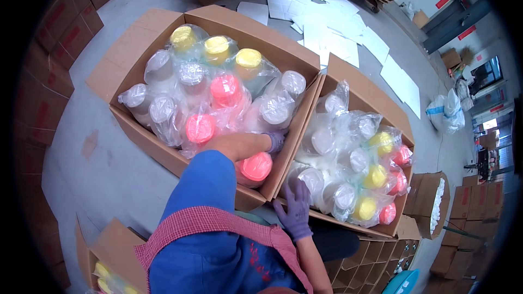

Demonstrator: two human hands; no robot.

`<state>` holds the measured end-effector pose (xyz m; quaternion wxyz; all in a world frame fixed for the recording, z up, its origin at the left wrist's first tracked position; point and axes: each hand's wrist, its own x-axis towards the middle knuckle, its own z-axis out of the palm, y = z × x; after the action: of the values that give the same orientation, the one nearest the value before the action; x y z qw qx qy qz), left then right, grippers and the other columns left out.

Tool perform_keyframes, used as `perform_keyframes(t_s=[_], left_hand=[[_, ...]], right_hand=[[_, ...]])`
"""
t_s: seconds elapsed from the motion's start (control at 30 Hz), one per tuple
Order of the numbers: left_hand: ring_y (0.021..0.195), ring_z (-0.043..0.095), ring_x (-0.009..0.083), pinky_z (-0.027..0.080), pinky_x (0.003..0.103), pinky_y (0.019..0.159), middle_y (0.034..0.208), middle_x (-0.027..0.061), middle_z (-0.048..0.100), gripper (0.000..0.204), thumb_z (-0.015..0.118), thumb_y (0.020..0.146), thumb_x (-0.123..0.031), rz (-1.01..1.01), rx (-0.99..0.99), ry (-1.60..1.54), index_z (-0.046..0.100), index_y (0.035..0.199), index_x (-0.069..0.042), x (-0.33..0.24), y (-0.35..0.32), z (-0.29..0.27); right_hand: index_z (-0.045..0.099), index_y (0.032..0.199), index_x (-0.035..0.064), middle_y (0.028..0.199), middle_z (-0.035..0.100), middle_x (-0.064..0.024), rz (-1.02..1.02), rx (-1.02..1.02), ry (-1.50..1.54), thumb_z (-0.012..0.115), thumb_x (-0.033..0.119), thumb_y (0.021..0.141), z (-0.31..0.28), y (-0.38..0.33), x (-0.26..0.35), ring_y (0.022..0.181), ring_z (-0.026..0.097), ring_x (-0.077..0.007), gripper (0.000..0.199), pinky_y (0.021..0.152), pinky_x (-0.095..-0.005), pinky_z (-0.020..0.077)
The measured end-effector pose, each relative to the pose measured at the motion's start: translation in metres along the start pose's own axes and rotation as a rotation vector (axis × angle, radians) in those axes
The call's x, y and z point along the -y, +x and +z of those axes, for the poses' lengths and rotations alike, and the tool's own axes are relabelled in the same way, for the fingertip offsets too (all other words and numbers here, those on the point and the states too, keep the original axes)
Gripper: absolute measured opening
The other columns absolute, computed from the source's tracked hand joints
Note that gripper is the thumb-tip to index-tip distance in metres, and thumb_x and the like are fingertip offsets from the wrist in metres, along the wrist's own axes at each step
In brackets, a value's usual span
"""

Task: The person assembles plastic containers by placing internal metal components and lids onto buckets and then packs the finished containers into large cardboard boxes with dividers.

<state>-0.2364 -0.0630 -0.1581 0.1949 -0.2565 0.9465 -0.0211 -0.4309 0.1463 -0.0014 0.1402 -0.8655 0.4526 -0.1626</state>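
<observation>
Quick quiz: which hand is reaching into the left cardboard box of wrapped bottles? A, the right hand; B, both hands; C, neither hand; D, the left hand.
D: the left hand reaches among the bagged bottles in the left box, while the right hand rests on the near edge of the right box.

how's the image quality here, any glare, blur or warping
Head view: even daylight, no hard shadows; strong fisheye bend with a black rim at the corners; the plastic bags in the right box throw white glare that washes out detail; the right hand is slightly soft, the left hand half hidden.
</observation>
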Motion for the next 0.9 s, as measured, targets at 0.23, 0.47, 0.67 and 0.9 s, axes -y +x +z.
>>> perform_keyframes(t_s=[0.23, 0.47, 0.67, 0.9], left_hand=[[0.102, 0.065, 0.0321, 0.047, 0.045, 0.093, 0.106, 0.017, 0.069, 0.046, 0.059, 0.084, -0.051, 0.035, -0.022, -0.373, 0.069, 0.113, -0.017, 0.006, -0.043, -0.133], [0.088, 0.067, 0.0319, 0.051, 0.041, 0.084, 0.095, 0.0152, 0.071, 0.043, 0.065, 0.08, -0.046, -0.086, 0.199, -0.576, 0.073, 0.098, -0.008, 0.037, -0.069, -0.234], [0.106, 0.064, 0.0265, 0.05, 0.035, 0.092, 0.113, 0.0131, 0.068, 0.036, 0.066, 0.089, -0.03, -0.002, -0.601, -0.929, 0.065, 0.115, -0.005, 0.017, 0.001, -0.266], [0.118, 0.053, 0.0371, 0.039, 0.049, 0.104, 0.121, 0.0189, 0.06, 0.033, 0.066, 0.082, -0.013, 0.594, -0.826, -0.83, 0.063, 0.113, -0.003, -0.213, 0.134, -0.293]], right_hand=[[0.058, 0.125, 0.0032, 0.132, 0.051, -0.0241, 0.37, -0.121, 0.288, 0.068, 0.017, 0.083, -0.068, -0.068, -0.014, 0.124, 0.048, -0.0409, 0.045, 0.105, -0.0494, 0.0377], [0.064, 0.105, 0.0008, 0.109, 0.058, -0.0154, -0.32, 0.069, 0.439, 0.073, 0.033, 0.073, -0.254, 0.021, 0.114, 0.113, 0.053, -0.033, 0.046, 0.103, -0.0566, 0.0336], [0.066, 0.093, 0.0043, 0.101, 0.063, -0.0147, -0.16, -0.073, 0.22, 0.067, 0.039, 0.068, -0.282, -0.003, 0.1, 0.108, 0.059, -0.0301, 0.043, 0.105, -0.0568, 0.036], [0.056, 0.129, 0.0019, 0.132, 0.055, -0.0207, 1.072, -0.569, -0.049, 0.068, 0.022, 0.085, -0.23, -0.254, -0.019, 0.124, 0.051, -0.0366, 0.05, 0.105, -0.0435, 0.0397]])
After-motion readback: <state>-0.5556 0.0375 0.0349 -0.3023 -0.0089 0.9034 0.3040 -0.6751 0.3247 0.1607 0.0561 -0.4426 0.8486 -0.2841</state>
